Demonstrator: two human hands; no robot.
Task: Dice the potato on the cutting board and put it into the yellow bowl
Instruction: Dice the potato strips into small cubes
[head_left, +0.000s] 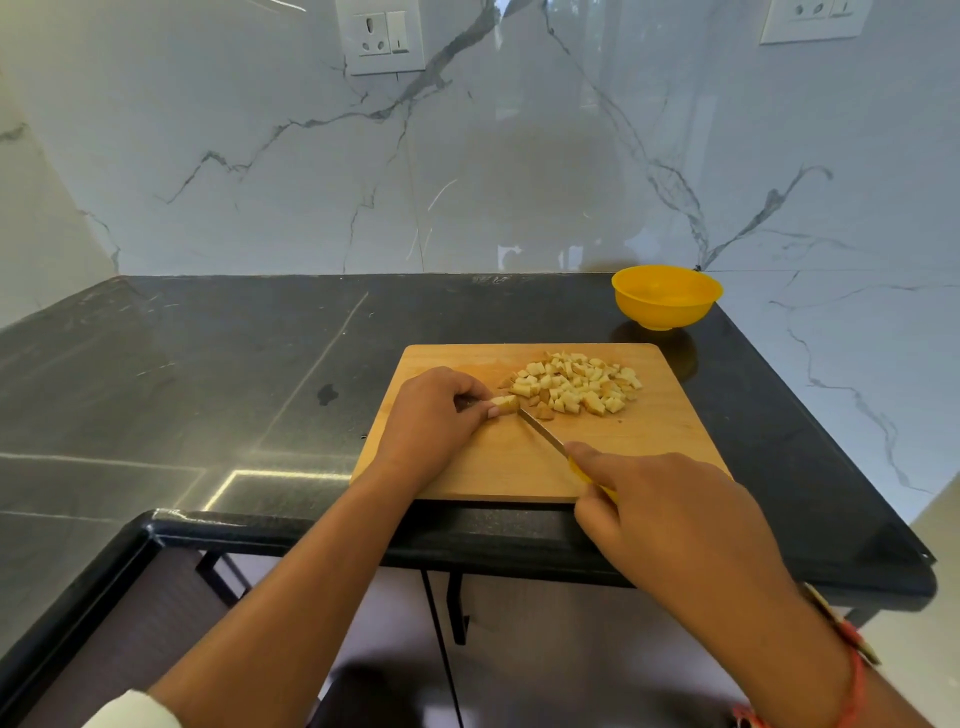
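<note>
Head view: remaining potato piece (505, 402) is pinched on the cutting board (654, 452) by curled fingers of the left hand (436, 410), knife (543, 432) is clamped in the right hand (670, 514), so fingertips are best kept tucked back and cuts matched to the diced pile (576, 384), with nothing seen yet in the yellow bowl (667, 301).

We faced a glossy white marble wall (249, 156) veined in grey, with a white switched socket (380, 36) set high near its middle and a second socket plate (815, 18) at the top right. Below it ran a polished black stone countertop (156, 353) with a rounded front edge, bearing a small dark smudge (327, 395) and a bright angular light reflection (291, 474). Under it we saw dark cabinet fronts (130, 623), and more white marble (857, 353) to the counter's right.
</note>
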